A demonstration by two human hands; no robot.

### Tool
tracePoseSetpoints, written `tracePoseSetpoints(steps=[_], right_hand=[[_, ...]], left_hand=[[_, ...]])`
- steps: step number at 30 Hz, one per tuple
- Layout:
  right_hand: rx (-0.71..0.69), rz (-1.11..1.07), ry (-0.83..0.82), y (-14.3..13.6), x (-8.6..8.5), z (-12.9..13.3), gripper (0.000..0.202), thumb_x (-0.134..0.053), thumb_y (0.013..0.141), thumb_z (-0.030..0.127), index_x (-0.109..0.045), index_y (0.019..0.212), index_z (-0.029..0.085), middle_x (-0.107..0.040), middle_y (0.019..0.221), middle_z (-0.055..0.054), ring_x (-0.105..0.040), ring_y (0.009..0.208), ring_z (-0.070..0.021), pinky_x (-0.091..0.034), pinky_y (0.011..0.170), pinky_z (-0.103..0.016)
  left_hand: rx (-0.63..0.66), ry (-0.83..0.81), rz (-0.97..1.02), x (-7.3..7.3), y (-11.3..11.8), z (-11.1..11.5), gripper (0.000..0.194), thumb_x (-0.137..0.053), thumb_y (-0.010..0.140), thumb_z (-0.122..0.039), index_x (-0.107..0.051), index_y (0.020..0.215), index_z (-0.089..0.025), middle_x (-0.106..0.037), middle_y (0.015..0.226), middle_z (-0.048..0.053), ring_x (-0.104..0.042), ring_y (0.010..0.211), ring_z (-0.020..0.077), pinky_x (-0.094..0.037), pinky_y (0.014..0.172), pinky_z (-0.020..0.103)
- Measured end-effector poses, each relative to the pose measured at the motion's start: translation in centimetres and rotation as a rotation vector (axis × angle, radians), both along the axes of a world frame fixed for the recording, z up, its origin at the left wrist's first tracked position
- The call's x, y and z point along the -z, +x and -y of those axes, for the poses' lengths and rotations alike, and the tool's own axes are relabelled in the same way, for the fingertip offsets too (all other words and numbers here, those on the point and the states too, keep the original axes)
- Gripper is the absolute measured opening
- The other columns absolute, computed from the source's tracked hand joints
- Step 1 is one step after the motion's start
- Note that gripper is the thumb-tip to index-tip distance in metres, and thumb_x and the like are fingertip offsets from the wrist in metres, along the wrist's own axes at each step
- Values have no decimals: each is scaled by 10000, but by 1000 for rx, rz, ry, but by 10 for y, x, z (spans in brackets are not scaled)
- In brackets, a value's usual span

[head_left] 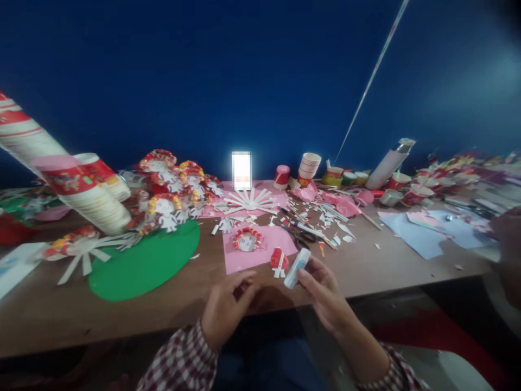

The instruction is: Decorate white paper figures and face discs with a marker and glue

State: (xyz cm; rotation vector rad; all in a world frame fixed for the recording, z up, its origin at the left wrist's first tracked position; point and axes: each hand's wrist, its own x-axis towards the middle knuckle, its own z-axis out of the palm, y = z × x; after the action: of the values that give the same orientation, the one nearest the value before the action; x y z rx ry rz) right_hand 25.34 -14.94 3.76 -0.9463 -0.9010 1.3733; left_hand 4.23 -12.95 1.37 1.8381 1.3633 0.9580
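Observation:
My right hand point(325, 296) grips a glue stick point(297, 269), a pale white and blue tube that leans up and left from the fingers. My left hand point(228, 307) is at the table's front edge with loosely bent fingers, thumb apart, nothing visible in it. Between and just beyond the hands lies a small red and white paper cutout point(279, 263) shaped like a body with legs. Behind it, on a pink paper sheet point(236, 262), rests a round paper face point(247, 240) with a red curled rim.
Stacked paper cups point(81, 184) lean at the left beside paper dolls point(165, 209) and a green oval sheet point(142, 263). Scissors point(303, 231) and paper scraps point(336, 220) lie right of the pink sheet. Blue paper point(415, 236) is farther right, near another person's blurred hand point(507, 250).

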Motion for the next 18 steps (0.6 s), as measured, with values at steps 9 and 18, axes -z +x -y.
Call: tracePoseSetpoints(steps=[9, 18], right_hand=[[-49, 25, -67, 13, 9, 15, 329, -726, 767, 349, -660, 1066, 230, -684, 1035, -55, -635, 907, -182, -533, 734, -266], [-8, 94, -129, 26, 13, 27, 387, -727, 757, 378, -640, 1101, 224, -680, 973, -59, -630, 795, -176, -541, 660, -271]], left_hand=[[-100, 212, -561, -14, -22, -109, 318, -522, 843, -316, -620, 1089, -142, -664, 1057, 109, -600, 969, 219, -448, 896, 336], [-52, 108, -615, -4, 1, -125, 317, -545, 786, -219, -628, 1086, -161, -676, 1019, 108, -620, 944, 238, -467, 830, 335]])
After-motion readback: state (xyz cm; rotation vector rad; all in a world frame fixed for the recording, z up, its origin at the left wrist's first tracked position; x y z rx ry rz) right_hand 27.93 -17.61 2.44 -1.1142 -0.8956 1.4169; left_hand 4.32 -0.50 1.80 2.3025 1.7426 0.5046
